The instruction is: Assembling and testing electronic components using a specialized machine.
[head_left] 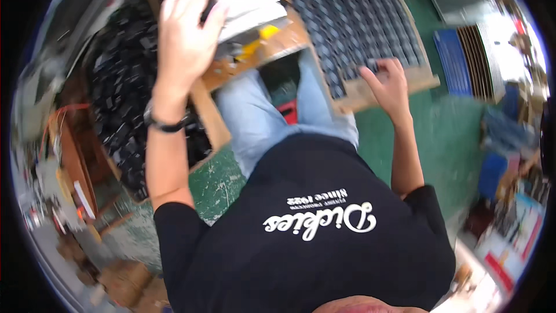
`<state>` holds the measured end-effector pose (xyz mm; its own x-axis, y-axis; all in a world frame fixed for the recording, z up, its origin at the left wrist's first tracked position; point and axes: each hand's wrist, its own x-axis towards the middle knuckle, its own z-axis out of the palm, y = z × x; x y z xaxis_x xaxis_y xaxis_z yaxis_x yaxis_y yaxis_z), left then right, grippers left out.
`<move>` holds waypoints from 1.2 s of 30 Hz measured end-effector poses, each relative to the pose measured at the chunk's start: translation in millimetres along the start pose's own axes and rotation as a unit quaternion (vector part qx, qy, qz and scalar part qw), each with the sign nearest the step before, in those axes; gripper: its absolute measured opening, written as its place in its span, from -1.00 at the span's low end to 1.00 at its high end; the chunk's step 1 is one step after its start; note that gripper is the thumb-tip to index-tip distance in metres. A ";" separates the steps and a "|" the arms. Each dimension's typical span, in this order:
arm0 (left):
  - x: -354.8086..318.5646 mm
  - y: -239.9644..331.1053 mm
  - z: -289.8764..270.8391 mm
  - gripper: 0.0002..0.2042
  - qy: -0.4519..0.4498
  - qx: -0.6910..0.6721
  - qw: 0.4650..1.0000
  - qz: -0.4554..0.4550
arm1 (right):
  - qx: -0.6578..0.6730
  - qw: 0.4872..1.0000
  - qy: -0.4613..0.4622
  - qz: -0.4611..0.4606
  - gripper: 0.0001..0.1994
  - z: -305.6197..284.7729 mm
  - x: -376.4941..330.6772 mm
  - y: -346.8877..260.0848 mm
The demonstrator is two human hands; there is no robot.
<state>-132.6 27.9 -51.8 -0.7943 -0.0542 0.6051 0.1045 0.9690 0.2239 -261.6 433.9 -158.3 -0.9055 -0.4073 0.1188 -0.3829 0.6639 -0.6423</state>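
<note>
My left hand [194, 32] reaches over a whitish metal machine [249, 6] on the wooden bench, fingers stretched and thumb apart. A dark patch shows between thumb and forefinger; blur hides whether it is a part or a gap. At the near edge of a large tray [420, 77] hovers my right hand [389, 84], its thumb and curled fingers apart. Rows of small dark grey parts [359, 17] fill that tray. The fingertips are close to the last row, and I cannot tell whether they touch a part.
Left of my left arm lies a big heap of loose black parts [124, 75] in a container. Yellow pieces [249, 51] sit at the machine's base on the wooden bench [289, 37]. Blue and brown panels [463, 61] stand at the right on the green floor [443, 139].
</note>
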 end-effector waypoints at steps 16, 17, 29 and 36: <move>-151.6 -17.1 -112.1 -0.57 0.175 0.001 0.956 -0.235 | -0.256 0.956 -0.005 -0.143 -0.53 23.9 -42.0 22.6; -163.7 -26.2 -124.0 -0.61 0.175 0.006 0.941 -0.290 | -0.271 0.951 0.002 -0.152 -0.55 23.8 -42.7 23.8; -180.4 -88.9 -119.3 -0.84 -0.106 0.152 0.848 -0.497 | -0.147 0.975 0.028 -0.165 -0.82 0.5 -10.7 -3.0; -188.6 -90.7 -120.0 -0.84 -0.072 0.120 0.887 -0.440 | 0.050 0.959 0.011 -0.279 -0.90 19.8 32.6 -103.6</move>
<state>79.5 -78.8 -94.5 -0.5763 -0.7996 0.1687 -0.7098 0.5921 0.3817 -247.8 339.4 -102.9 -0.5692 -0.6673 0.4804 -0.7903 0.2827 -0.5436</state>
